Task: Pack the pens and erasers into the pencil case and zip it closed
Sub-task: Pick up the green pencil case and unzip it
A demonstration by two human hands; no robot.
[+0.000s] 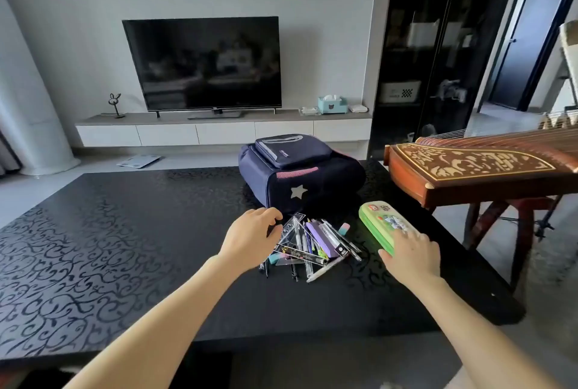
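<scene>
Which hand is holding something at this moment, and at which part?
The right hand rests on the near end of the green pencil case, thumb at its side; a firm grip cannot be told. The left hand holds nothing visible.

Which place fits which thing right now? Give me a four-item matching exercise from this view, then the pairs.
Things:
1. pencil case
2. backpack
3. left hand
4. zither

Places:
A. on a wooden stand to the right of the table
B. at the left edge of the stationery pile
C. partly under the right hand
D. behind the pile, towards the table's far side

Pairs: 1-C, 2-D, 3-B, 4-A
</scene>
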